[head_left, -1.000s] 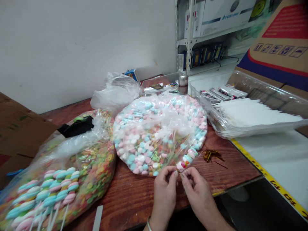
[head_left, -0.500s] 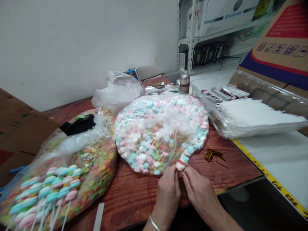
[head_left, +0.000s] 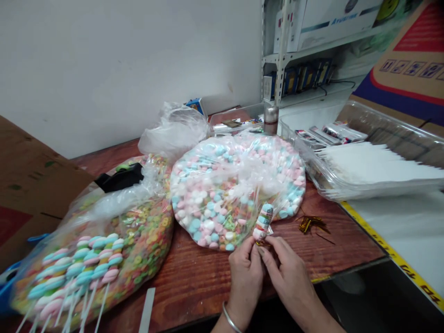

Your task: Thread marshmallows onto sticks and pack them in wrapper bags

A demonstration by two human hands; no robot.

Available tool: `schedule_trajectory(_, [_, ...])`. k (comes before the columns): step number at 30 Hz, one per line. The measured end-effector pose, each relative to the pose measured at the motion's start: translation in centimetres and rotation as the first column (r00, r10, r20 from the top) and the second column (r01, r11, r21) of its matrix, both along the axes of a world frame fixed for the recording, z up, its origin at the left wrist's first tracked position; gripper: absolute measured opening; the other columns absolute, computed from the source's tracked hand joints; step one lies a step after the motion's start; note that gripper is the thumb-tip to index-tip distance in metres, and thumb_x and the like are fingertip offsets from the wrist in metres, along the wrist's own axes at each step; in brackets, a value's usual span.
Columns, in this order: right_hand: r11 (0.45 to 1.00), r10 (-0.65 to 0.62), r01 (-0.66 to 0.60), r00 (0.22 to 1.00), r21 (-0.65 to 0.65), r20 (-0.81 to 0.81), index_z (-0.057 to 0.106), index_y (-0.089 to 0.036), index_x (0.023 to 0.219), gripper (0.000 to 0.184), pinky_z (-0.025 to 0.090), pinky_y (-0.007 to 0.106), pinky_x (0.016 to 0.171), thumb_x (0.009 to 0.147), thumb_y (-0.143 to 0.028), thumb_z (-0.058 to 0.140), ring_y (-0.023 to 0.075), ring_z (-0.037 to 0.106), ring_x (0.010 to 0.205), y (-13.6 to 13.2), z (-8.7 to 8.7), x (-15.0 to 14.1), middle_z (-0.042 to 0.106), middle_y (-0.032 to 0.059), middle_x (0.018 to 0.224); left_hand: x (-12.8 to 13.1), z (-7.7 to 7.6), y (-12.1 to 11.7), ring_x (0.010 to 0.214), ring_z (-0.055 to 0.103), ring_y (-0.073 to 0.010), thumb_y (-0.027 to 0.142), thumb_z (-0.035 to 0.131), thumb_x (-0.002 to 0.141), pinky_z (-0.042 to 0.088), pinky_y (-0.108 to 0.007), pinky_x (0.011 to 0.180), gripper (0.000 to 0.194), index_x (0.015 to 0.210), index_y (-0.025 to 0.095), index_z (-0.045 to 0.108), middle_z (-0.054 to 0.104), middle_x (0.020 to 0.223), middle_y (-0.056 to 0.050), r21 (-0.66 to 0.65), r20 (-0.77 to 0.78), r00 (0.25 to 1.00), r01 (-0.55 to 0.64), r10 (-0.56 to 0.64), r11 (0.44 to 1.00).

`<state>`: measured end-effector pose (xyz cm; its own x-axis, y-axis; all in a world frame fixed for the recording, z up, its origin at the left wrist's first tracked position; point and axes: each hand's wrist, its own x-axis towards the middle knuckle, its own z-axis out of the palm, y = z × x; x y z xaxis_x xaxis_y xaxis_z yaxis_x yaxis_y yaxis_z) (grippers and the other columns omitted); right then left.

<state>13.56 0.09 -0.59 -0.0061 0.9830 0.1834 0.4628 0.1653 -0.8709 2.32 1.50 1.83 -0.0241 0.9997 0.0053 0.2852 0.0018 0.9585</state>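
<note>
Left hand and right hand pinch the base of a wrapped candy skewer. Gold ties lie on the worktop.

2 hands, 1 held candy stick, 2 lg candy bags, 1 bangle; qty of resting candy sticks unclear.

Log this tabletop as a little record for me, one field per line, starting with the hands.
left hand: left hand, pinched at the base of the candy stack
right hand: right hand, fingers at the same base
behind hands: marshmallow bag
left side: candy-ring bag, marshmallow skewers on top
right side: gold strips on the table; clear tray beyond, holding white pieces
</note>
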Motion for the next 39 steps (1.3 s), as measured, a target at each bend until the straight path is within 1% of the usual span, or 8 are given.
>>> schedule_trajectory(9, [0.999, -0.028, 0.029, 0.999, 0.022, -0.022, 0.061, -0.017, 0.086, 0.025, 0.045, 0.036, 0.072, 0.095, -0.03, 0.041, 0.0231, 0.06, 0.077, 0.9, 0.2, 0.0, 0.062, 0.0083, 0.081, 0.0, -0.8, 0.0, 0.072, 0.061, -0.0169, 0.032, 0.053, 0.09, 0.05, -0.028, 0.074, 0.03, 0.111, 0.019, 0.07, 0.071, 0.083, -0.003, -0.104, 0.155, 0.987, 0.058, -0.042, 0.993])
schedule_trajectory(15, [0.99, 0.034, -0.055, 0.988, -0.132, -0.152, 0.054, -0.02, 0.079, 0.016, 0.045, 0.025, 0.06, 0.092, -0.029, 0.049, 0.0147, 0.056, 0.064, 0.8, 1.8, 1.4, 0.058, -0.0003, 0.07, -1.5, 1.1, 0.9, 0.106, 0.06, -0.0238, 0.027, 0.059, 0.087, 0.044, -0.04, 0.098, 0.032, 0.118, 0.023, 0.066, 0.066, 0.117, -0.008, -0.116, 0.421, 0.869, 0.337, -0.26, 0.934])
schedule_trajectory(20, [0.892, 0.079, -0.297, 0.845, -0.342, -0.528, 0.05, -0.019, 0.075, 0.026, 0.036, 0.02, 0.05, 0.091, -0.04, 0.051, 0.0091, 0.043, 0.056, -0.2, 3.0, 2.2, 0.047, -0.0053, 0.065, -3.6, 2.7, 0.9, 0.141, 0.03, -0.0307, 0.008, 0.054, 0.084, 0.022, -0.052, 0.114, 0.028, 0.076, 0.024, 0.076, 0.041, 0.15, -0.003, 0.001, 0.038, 0.86, 0.509, -0.508, 0.861])
schedule_trajectory(24, [0.804, -0.038, -0.4, 0.704, -0.441, -0.709, 0.043, -0.021, 0.073, 0.036, 0.014, 0.017, 0.037, 0.088, -0.051, 0.057, 0.0036, 0.017, 0.041, -0.9, 3.1, 2.2, 0.03, -0.0122, 0.054, -4.0, 2.2, 0.8, 0.147, -0.005, -0.0333, 0.001, 0.045, 0.084, 0.006, -0.067, 0.112, 0.047, 0.104, 0.033, 0.074, 0.021, 0.16, 0.001, 0.151, -0.514, 0.767, 0.521, -0.383, 0.84])
schedule_trajectory(28, [0.704, -0.072, -0.524, 0.618, -0.478, -0.783, 0.045, -0.021, 0.075, 0.038, 0.011, 0.017, 0.035, 0.083, -0.053, 0.064, 0.0025, 0.014, 0.04, -1.4, 3.6, 1.9, 0.035, -0.0115, 0.054, -3.5, 2.6, 0.2, 0.147, 0.002, -0.0309, 0.005, 0.042, 0.088, 0.018, -0.06, 0.114, 0.05, 0.125, 0.031, 0.062, 0.006, 0.162, -0.002, 0.181, -0.511, 0.791, 0.481, -0.336, 0.858])
schedule_trajectory(33, [0.752, -0.21, -0.473, 0.488, -0.459, -0.847, 0.049, -0.02, 0.077, 0.034, 0.014, 0.015, 0.037, 0.082, -0.047, 0.069, 0.0038, 0.016, 0.047, -1.3, 3.8, 2.7, 0.043, -0.0076, 0.063, -3.5, 4.2, -1.8, 0.146, 0.002, -0.028, 0.012, 0.043, 0.091, 0.017, -0.059, 0.114, 0.046, 0.12, 0.039, 0.065, 0.009, 0.16, 0.005, 0.085, -0.391, 0.74, 0.621, -0.547, 0.78])
schedule_trajectory(36, [0.793, -0.087, -0.454, 0.574, -0.405, -0.814, 0.052, -0.021, 0.081, 0.029, 0.018, 0.015, 0.038, 0.086, -0.047, 0.063, 0.0046, 0.016, 0.046, -1.6, 4.0, 3.2, 0.041, -0.0082, 0.061, -4.3, 3.9, -3.0, 0.146, 0.006, -0.0297, 0.018, 0.042, 0.092, 0.017, -0.058, 0.114, 0.038, 0.113, 0.032, 0.071, 0.015, 0.159, 0.0, 0.033, -0.288, 0.82, 0.524, -0.494, 0.851])
schedule_trajectory(39, [0.81, 0.232, -0.498, 0.756, -0.309, -0.612, 0.051, -0.021, 0.074, 0.029, 0.035, 0.019, 0.049, 0.091, -0.044, 0.055, 0.0089, 0.037, 0.053, -2.1, 4.5, 2.4, 0.045, -0.0044, 0.063, -5.2, 3.1, -4.3, 0.138, 0.035, -0.0327, 0.032, 0.047, 0.092, 0.032, -0.054, 0.109, 0.034, 0.114, 0.025, 0.071, 0.03, 0.155, -0.008, -0.084, -0.013, 0.916, 0.398, -0.4, 0.914])
